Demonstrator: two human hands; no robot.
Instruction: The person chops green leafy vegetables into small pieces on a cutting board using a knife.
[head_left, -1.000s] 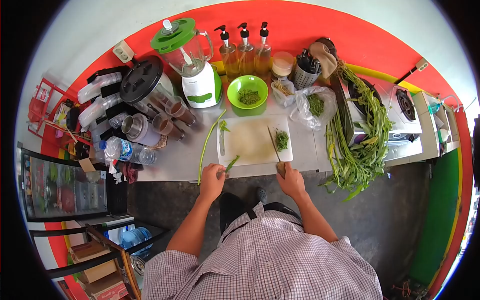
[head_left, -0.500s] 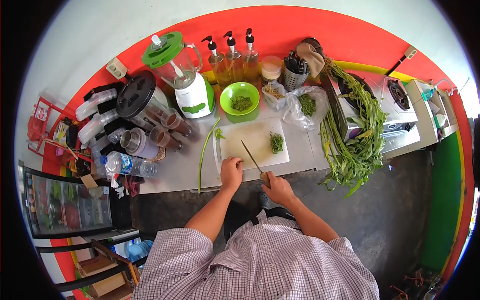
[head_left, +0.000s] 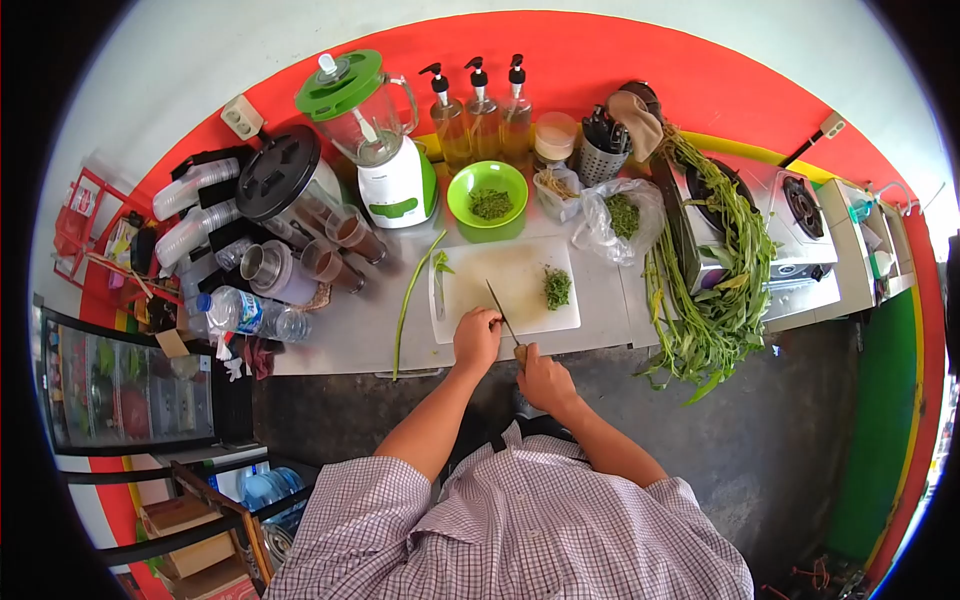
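Observation:
My right hand is closed around the wooden handle of a knife, whose blade points away over a white cutting board. Close to the blade's left side, my left hand rests on the board's near edge with its fingers curled together. What those fingers hold, if anything, is hidden. A small heap of chopped greens lies on the board's right side, and a leafy sprig on its left. Left of the board is a long green stalk.
Behind the board stands a green bowl with chopped greens. A blender, pump bottles and a plastic bag of greens are around it. Leafy stalks drape over the stove at right. A water bottle lies at left.
My left hand has shifted right, closer to the blade. My right hand with the knife has moved slightly left and towards me. The whole view has shifted a little.

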